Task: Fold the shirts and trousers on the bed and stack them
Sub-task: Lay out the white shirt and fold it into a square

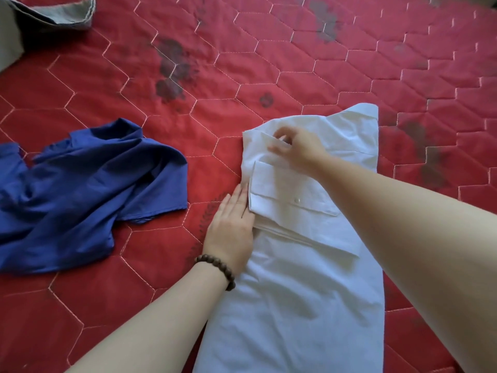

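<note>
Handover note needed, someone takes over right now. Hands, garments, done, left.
Left hand: flat, fingers straight, pressing the left edge of the white shirt beside its folded-in cuffed sleeve.
Right hand: fingers curled, pinching a fold of the white shirt near the collar end.
White shirt lies lengthwise on the red quilt, sides folded in to a narrow strip.
Blue garment lies crumpled to the left, unfolded. Grey garment at the far left corner, only partly in view.
Done: white shirt's side folds.
Left: fold the white shirt crosswise, fold the blue garment, stack.
</note>
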Tool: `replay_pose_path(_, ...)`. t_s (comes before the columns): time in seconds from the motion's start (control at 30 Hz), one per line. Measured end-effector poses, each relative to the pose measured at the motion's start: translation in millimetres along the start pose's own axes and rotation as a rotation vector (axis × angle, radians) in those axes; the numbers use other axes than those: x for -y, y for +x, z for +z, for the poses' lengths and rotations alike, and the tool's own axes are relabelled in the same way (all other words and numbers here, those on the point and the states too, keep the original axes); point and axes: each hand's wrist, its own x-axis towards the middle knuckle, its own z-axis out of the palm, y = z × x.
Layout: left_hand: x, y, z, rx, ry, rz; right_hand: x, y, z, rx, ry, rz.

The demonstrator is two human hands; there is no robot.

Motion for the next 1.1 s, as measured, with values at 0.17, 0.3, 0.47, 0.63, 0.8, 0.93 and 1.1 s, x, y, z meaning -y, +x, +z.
replay_pose_path(0.17,1.1,-7.2,-17.7,-0.062,-0.194,-0.119,-48.9,-48.1,-52.5,-0.205,-0.117,-0.037)
replay_pose_path(0.3,-5.6,7.4,-24.4,-0.092,-0.206,-0.135,-96.1,-98.1,-78.0,-0.291,-0.184,0.192)
replay_pose_path(0.47,-15.1,19.3,2.6,0.265,0.104,-0.045,-118.9,-129.5,-53.8,-0.163,-0.044,0.401)
replay_pose_path(0.63,-20.9,18.9,4.8,0.171,0.125,-0.017,-117.1,-128.0,-43.0,-0.228,-0.107,0.327)
replay_pose_path(0.8,-31.5,16.3,5.0,0.094,-0.111,-0.047,-108.5,-102.5,-55.0,-0.148,-0.444,0.035)
replay_pose_path(0.93,-35.1,15.0,9.2,0.125,-0.05,-0.027,-101.4,-87.8,-53.6,-0.006,-0.554,-0.04)
replay_pose_path(1.1,-43.1,12.1,9.4,0.175,0.014,0.028,-94.6,-88.2,-61.0,-0.202,-0.562,0.087)
